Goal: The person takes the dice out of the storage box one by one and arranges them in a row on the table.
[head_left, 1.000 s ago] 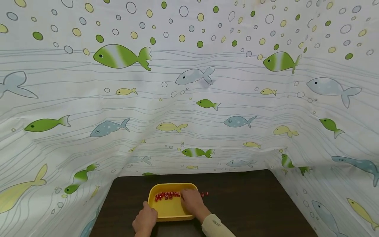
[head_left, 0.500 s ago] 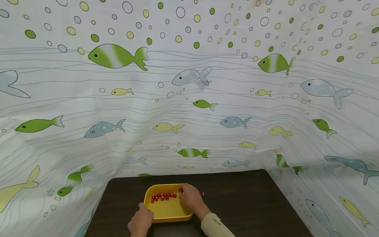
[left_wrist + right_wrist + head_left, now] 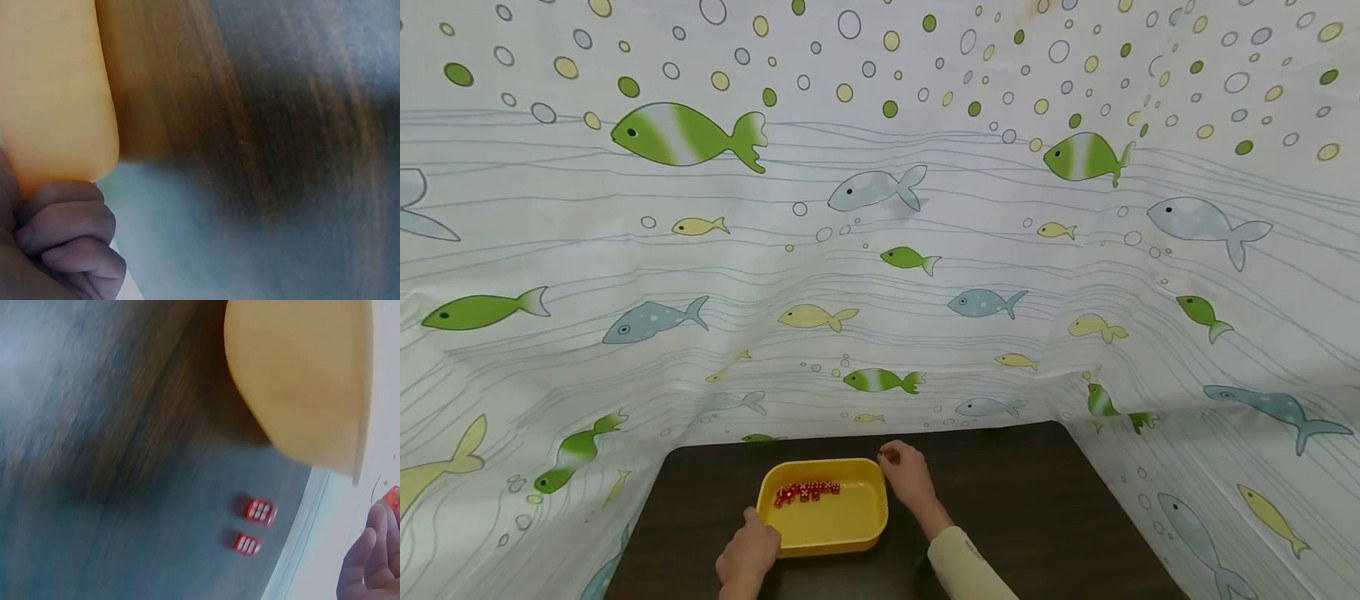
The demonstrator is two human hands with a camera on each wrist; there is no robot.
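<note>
A yellow tray [image 3: 823, 504] sits on the dark table with a row of several red dice [image 3: 805, 492] along its far left part. My left hand [image 3: 748, 550] grips the tray's left front corner; in the left wrist view its fingers [image 3: 72, 219] curl beneath the edge. Just off the tray's far right corner, my right hand [image 3: 910, 479] is raised, pinching a red die [image 3: 392, 497] between its fingertips. Two more red dice [image 3: 260, 512] lie on the table outside the tray in the right wrist view; the hand hides them from the head view.
The dark wood-grain table [image 3: 1015, 508] extends on both sides of the tray. A white curtain [image 3: 880, 292] printed with fish and bubbles encloses the table's back and sides.
My right hand has lifted out of the tray's right part with a die and moved beyond the far right rim. The left hand keeps its grip on the tray.
</note>
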